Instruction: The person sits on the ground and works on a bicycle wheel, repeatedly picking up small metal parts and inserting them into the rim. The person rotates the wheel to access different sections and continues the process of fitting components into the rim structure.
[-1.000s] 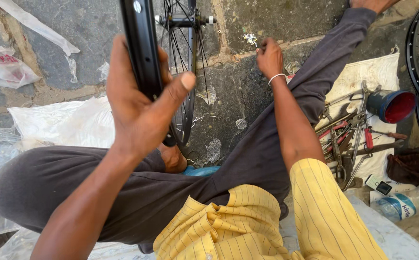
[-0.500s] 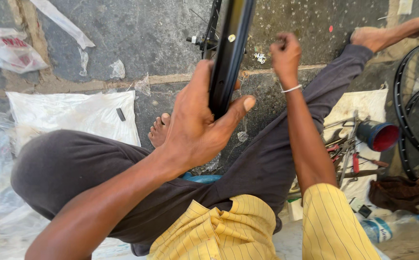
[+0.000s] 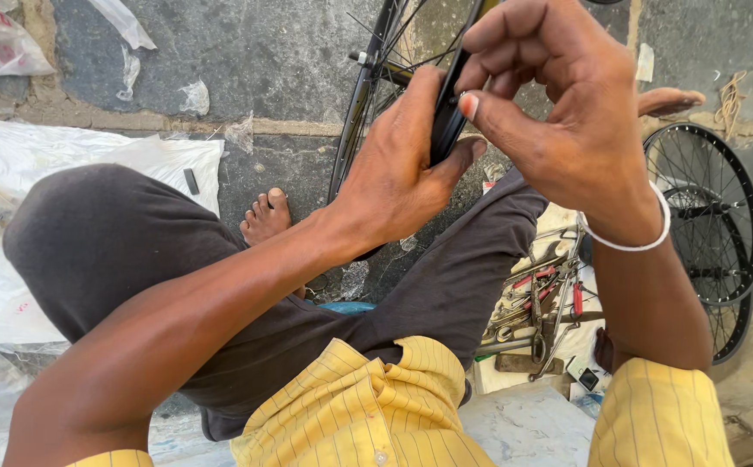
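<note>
Stone paving (image 3: 247, 60) with scraps of white plastic sheet (image 3: 91, 164) lies under a seated person in dark trousers. At twelve o'clock stands a bicycle wheel (image 3: 372, 104), upright between the knees. The left hand (image 3: 394, 177) wraps its fingers and thumb around the black rim (image 3: 446, 121), apparently to steady it. The right hand (image 3: 558, 112) hovers just beside the rim with fingers curled, half open, pinching at the edge; whether it holds anything I cannot tell. At four o'clock lie hand tools (image 3: 536, 307); at three o'clock rest spare wheels (image 3: 705, 216).
</note>
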